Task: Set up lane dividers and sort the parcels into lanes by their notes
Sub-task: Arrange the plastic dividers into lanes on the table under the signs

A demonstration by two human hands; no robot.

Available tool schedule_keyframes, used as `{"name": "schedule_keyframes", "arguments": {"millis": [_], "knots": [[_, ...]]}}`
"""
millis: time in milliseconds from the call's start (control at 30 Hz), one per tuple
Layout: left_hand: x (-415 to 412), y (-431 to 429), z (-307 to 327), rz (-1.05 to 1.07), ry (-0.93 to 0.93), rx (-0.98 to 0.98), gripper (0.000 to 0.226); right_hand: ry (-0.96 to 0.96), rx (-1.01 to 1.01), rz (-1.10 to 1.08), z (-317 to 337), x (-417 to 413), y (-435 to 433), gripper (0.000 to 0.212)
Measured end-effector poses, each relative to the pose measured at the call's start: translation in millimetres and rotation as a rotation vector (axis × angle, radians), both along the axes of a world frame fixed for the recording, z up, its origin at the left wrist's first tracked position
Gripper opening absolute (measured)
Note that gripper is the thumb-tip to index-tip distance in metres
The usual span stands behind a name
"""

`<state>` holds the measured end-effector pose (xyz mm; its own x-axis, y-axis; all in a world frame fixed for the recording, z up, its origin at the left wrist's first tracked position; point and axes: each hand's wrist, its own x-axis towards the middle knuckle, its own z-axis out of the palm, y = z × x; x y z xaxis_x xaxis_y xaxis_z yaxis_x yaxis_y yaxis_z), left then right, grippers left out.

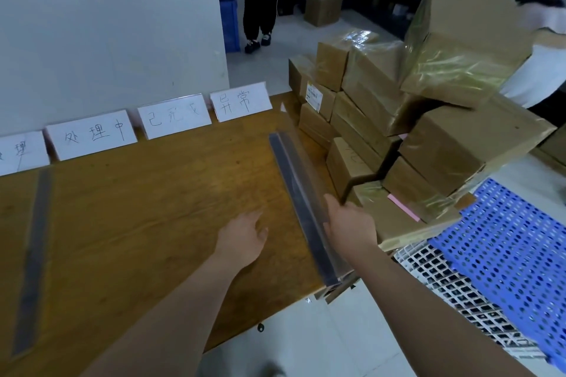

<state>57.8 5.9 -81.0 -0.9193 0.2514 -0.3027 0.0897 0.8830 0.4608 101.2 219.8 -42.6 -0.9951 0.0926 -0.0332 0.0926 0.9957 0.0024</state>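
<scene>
Lanes marked: four label cards (pixel 92 135) stand in a row along the far edge of the table (pixel 153 208), leaning on the wall. The leftmost is cut off at the picture's edge.
Divider down: one laid divider (pixel 33 242) lies on the left of the table, running near to far towards the gap between the two left cards.
Divider in hand: the second divider (pixel 294 193), a dark strip on clear plastic, stands slanted along the right side of the table, its far end pointing at the rightmost card.
Right hand: the right hand (pixel 349 223) grips that divider at its near half, thumb over the top edge. The fingers are hidden behind it.
Left hand: the left hand (pixel 242 239) is spread and loose over the bare wood beside it, holding nothing. I can't tell whether it touches.
Progress: early, I'd say. Four cards would call for three dividers, with one placed and one not yet settled.
Parcels: the parcels (pixel 459 144) are all heaped off the table's right side, taped brown boxes piled unevenly. One near box shows a pink note (pixel 402 206). None sits in a lane.
Crates: a blue perforated crate (pixel 505 239) and a white grid crate (pixel 444 278) lie near right, under the heap's edge. Their contents don't show.
Far bin: a blue bin (pixel 228 18) by the wall, inside hidden.
</scene>
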Motion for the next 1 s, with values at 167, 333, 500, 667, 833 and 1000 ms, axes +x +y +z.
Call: {"name": "schedule_keyframes", "arguments": {"millis": [167, 333, 500, 667, 833, 1000], "knots": [[-2, -11, 9, 0.043, 0.017, 0.012, 0.053, 0.091, -0.024, -0.006, 18, -9, -10, 0.036], [-7, -31, 22, 0.104, 0.080, 0.049, 0.053, 0.213, -0.208, 0.104, 29, -7, -27, 0.035], [-11, -60, 41, 0.202, 0.155, 0.066, 0.050, 0.233, -0.240, 0.193, 36, -15, -56, 0.042], [-5, -119, 56, 0.339, 0.244, 0.002, 0.050, 0.198, -0.242, 0.316, 29, -26, -111, 0.041], [9, -190, 64, 0.457, 0.263, -0.121, 0.050, 0.185, -0.244, 0.366, 18, -36, -177, 0.025], [21, -255, 60, 0.538, 0.238, -0.257, 0.052, 0.126, -0.262, 0.349, 11, -42, -234, 0.026]]}}
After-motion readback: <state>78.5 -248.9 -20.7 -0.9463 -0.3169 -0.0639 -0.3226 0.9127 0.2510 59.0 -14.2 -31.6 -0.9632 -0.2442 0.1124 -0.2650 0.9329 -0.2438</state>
